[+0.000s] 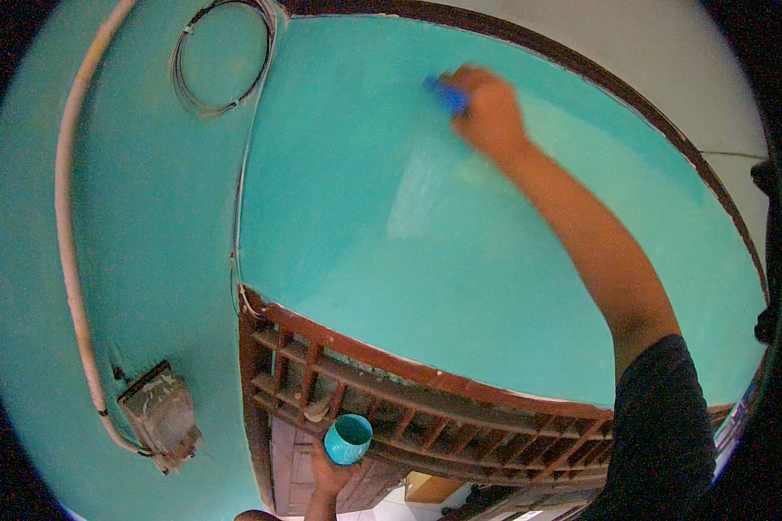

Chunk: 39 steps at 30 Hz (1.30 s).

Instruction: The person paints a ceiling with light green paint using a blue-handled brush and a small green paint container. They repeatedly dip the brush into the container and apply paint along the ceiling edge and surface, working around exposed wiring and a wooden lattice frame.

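Note:
High on the turquoise wall (pixel 339 174), my right hand (pixel 493 108) is closed around a blue paintbrush (pixel 448 94). Motion smears the brush, and its bristles cannot be made out clearly; its tip is at the painted surface. A paler, whitish patch (pixel 413 195) shows on the wall below it. Lower down, my left hand (pixel 332 473) grips a turquoise cup (pixel 348 439) from below and the side. The cup is tilted so that its dark opening shows; how much is inside cannot be told.
A brown wooden lattice (pixel 426 425) runs beneath the wall panel, above a door (pixel 295 469). On the left wall are a pale pipe (pixel 65 200), a coiled cable (pixel 175 65) and a paint-smeared electrical box (pixel 163 417). Dark trim (pixel 573 61) borders the ceiling.

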Each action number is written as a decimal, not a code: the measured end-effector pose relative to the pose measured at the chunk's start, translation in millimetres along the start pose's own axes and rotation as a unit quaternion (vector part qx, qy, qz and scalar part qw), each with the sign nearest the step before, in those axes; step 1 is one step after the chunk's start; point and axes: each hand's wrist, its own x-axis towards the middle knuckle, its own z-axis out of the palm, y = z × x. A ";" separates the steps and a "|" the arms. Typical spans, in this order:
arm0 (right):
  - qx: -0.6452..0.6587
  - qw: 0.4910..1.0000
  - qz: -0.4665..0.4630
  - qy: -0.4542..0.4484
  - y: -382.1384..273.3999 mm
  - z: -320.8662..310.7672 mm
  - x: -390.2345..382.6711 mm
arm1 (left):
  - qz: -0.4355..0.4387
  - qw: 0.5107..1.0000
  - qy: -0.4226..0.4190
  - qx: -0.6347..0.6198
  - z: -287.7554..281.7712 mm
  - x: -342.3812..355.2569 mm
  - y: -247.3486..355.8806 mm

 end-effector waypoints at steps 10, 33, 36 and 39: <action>0.332 0.887 0.067 -0.315 -191.6 27.9 -88.8 | -0.004 1.000 0.015 -0.002 6.9 9.7 -0.9; 0.359 0.839 0.042 -0.406 -240.3 65.5 -89.3 | -0.026 0.998 -0.004 -0.056 0.4 6.8 -10.1; 0.273 0.925 0.190 -0.181 -156.3 70.6 -14.2 | 0.010 0.997 0.039 -0.069 2.7 9.3 -21.6; 0.110 0.969 0.215 -0.059 -52.0 53.1 44.3 | -0.013 0.997 0.053 -0.056 3.4 7.7 -26.2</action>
